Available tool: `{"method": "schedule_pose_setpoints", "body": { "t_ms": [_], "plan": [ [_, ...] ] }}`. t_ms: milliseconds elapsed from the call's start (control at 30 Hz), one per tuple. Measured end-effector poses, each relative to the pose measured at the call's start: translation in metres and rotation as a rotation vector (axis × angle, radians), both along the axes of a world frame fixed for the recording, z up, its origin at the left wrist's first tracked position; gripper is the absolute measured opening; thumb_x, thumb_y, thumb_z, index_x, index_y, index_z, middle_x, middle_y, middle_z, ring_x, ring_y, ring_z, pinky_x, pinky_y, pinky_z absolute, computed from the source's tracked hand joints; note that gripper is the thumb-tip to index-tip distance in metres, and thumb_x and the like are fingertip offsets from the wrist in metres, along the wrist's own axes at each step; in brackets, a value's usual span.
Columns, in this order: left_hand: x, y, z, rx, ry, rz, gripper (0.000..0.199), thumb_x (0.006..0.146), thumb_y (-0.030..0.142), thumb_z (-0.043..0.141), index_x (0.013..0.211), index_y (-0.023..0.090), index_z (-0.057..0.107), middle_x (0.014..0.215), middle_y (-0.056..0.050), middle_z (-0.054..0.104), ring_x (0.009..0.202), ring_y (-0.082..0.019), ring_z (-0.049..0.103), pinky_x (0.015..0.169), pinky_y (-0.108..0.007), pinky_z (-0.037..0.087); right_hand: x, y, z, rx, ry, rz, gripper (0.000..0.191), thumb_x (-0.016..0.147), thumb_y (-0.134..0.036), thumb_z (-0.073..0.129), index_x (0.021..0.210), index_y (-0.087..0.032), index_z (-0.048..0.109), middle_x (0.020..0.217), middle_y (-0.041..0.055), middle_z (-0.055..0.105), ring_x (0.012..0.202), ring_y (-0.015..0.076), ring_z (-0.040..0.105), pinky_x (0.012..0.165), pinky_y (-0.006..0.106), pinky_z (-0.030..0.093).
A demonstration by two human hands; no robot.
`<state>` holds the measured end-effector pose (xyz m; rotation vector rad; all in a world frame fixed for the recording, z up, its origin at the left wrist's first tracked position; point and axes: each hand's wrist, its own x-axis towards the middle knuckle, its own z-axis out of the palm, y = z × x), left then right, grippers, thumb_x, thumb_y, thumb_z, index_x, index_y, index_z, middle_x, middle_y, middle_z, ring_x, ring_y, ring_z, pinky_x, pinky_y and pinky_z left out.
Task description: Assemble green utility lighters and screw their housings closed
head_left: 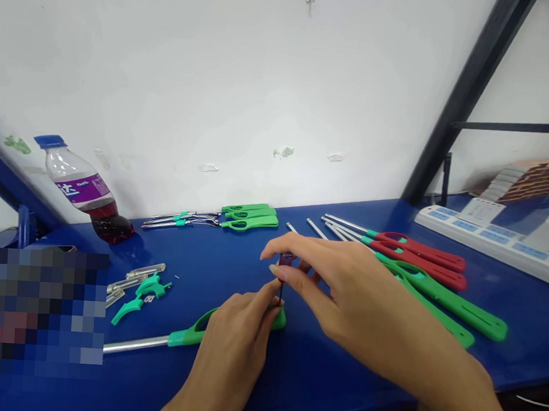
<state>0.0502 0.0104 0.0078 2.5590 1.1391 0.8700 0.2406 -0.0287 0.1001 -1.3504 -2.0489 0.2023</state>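
On the blue table (310,381) lies a green lighter (195,332) with a long metal tube pointing left. My left hand (235,346) is closed over its handle and presses it against the table. In my right hand (330,283) a small dark-handled screwdriver (286,259) stands upright between thumb and fingers. Its thin shaft points down to the handle's right end, beside my left fingertips; the tip itself is hidden.
Green lighter parts (248,216) lie near the wall. Clear tubes (146,271) and teal pieces (152,286) are at left, below a tilted drink bottle (87,188). Red lighters (415,251), green lighters (458,307) and a white power strip (495,241) are at right.
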Motion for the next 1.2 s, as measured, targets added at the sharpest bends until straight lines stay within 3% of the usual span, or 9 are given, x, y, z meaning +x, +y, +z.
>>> {"method": "schedule_pose_setpoints", "body": {
  "t_ms": [200, 367, 500, 600, 733, 867, 1033, 1100, 1200],
  "plan": [
    [0.001, -0.004, 0.004, 0.004, 0.018, 0.014, 0.021, 0.103, 0.010, 0.061, 0.115, 0.024, 0.070, 0.098, 0.000, 0.082, 0.081, -0.026, 0.078, 0.070, -0.037, 0.057, 0.000, 0.004, -0.004, -0.025, 0.015, 0.016, 0.019, 0.111, -0.025, 0.057, 0.119, -0.036, 0.069, 0.117, -0.0108, 0.079, 0.099, 0.0151, 0.075, 0.079, 0.030, 0.048],
    [-0.015, -0.005, -0.006, 0.052, 0.032, -0.052, 0.028, 0.100, 0.015, 0.067, 0.126, 0.026, 0.070, 0.122, -0.006, 0.078, 0.107, -0.031, 0.076, 0.091, -0.049, 0.062, 0.000, 0.007, -0.006, -0.019, 0.027, -0.020, 0.011, 0.109, -0.028, 0.064, 0.113, -0.035, 0.072, 0.107, -0.0111, 0.081, 0.092, 0.0155, 0.075, 0.076, 0.031, 0.046],
    [-0.036, -0.004, -0.019, 0.142, 0.082, -0.075, 0.037, 0.105, 0.016, 0.060, 0.139, 0.029, 0.063, 0.128, -0.007, 0.075, 0.109, -0.031, 0.076, 0.091, -0.054, 0.065, -0.007, 0.011, -0.005, 0.019, 0.005, -0.036, 0.008, 0.104, -0.040, 0.073, 0.106, -0.033, 0.073, 0.091, -0.0102, 0.078, 0.081, 0.0160, 0.071, 0.070, 0.031, 0.044],
    [-0.048, -0.005, -0.021, 0.154, 0.104, -0.058, 0.037, 0.106, 0.018, 0.060, 0.140, 0.031, 0.061, 0.129, -0.006, 0.074, 0.109, -0.031, 0.076, 0.090, -0.055, 0.066, -0.013, 0.013, -0.005, 0.071, -0.007, -0.020, 0.021, 0.108, -0.048, 0.065, 0.119, -0.034, 0.075, 0.106, -0.0064, 0.080, 0.093, 0.0187, 0.074, 0.079, 0.033, 0.050],
    [-0.052, -0.006, -0.019, 0.112, 0.115, -0.051, 0.038, 0.107, 0.018, 0.059, 0.142, 0.031, 0.061, 0.128, -0.007, 0.074, 0.108, -0.031, 0.075, 0.089, -0.054, 0.066, -0.017, 0.013, -0.007, 0.131, -0.041, 0.047, 0.038, 0.117, -0.031, 0.041, 0.143, -0.025, 0.067, 0.136, 0.0023, 0.074, 0.117, 0.0215, 0.071, 0.093, 0.036, 0.054],
    [-0.050, -0.005, -0.018, 0.058, 0.120, -0.056, 0.038, 0.107, 0.017, 0.058, 0.142, 0.031, 0.062, 0.128, -0.008, 0.074, 0.110, -0.032, 0.074, 0.094, -0.058, 0.064, -0.017, 0.017, -0.010, 0.104, 0.039, 0.128, 0.035, 0.114, -0.022, 0.049, 0.145, -0.029, 0.065, 0.123, -0.0032, 0.079, 0.103, 0.0148, 0.074, 0.087, 0.029, 0.053],
    [-0.048, -0.005, -0.018, 0.008, 0.082, -0.065, 0.035, 0.107, 0.016, 0.057, 0.138, 0.032, 0.061, 0.130, -0.007, 0.072, 0.112, -0.032, 0.072, 0.096, -0.060, 0.061, -0.018, 0.021, -0.012, 0.148, 0.058, 0.105, 0.017, 0.112, -0.036, 0.062, 0.116, -0.032, 0.077, 0.106, -0.0056, 0.078, 0.085, 0.0125, 0.070, 0.079, 0.027, 0.049],
    [-0.048, -0.005, -0.017, -0.004, 0.073, -0.071, 0.033, 0.107, 0.016, 0.057, 0.137, 0.031, 0.061, 0.129, -0.007, 0.072, 0.111, -0.032, 0.071, 0.095, -0.058, 0.060, -0.018, 0.022, -0.012, 0.146, 0.079, 0.126, 0.021, 0.113, -0.035, 0.059, 0.122, -0.031, 0.077, 0.110, -0.0039, 0.078, 0.092, 0.0129, 0.070, 0.082, 0.027, 0.050],
    [-0.047, -0.005, -0.015, -0.027, 0.066, -0.070, 0.032, 0.109, 0.017, 0.057, 0.138, 0.030, 0.061, 0.129, -0.007, 0.071, 0.111, -0.031, 0.069, 0.095, -0.055, 0.058, -0.016, 0.022, -0.011, 0.128, 0.113, 0.180, 0.032, 0.112, -0.016, 0.054, 0.136, -0.026, 0.072, 0.119, -0.0024, 0.079, 0.103, 0.0125, 0.072, 0.090, 0.025, 0.051]
  ]
}}
